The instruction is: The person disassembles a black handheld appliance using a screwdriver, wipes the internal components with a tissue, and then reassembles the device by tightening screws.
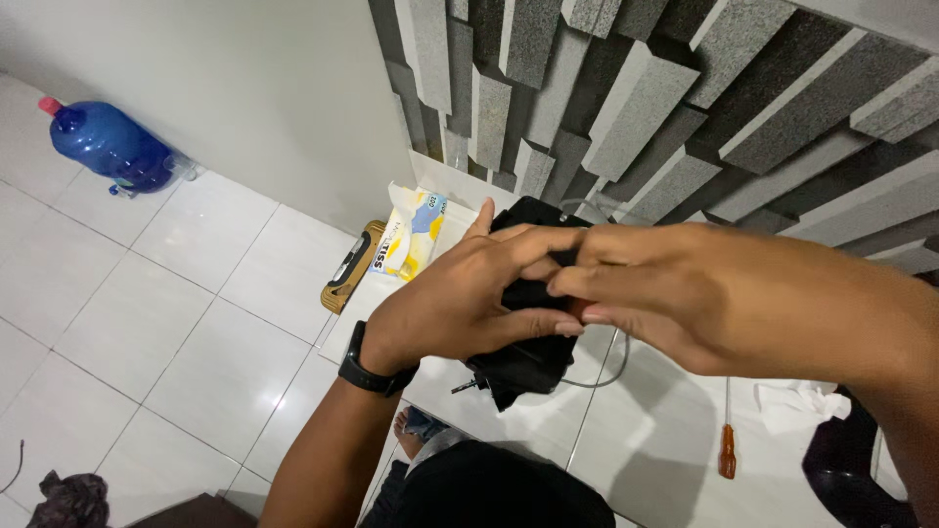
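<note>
Tissue pack [416,233] left of device [523,337] — screwdriver [727,445] perhaps right.

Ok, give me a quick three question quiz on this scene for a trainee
1. True or false: both hands grip the black device.
2. Which wrist wears the black watch: left or right?
3. What lies on the white counter near the right forearm? A) screwdriver B) hammer C) scissors

Key:
1. True. The left hand and right hand both close around it above the counter.
2. Left.
3. A, the screwdriver with an orange-brown handle, beside a crumpled white tissue.
</note>
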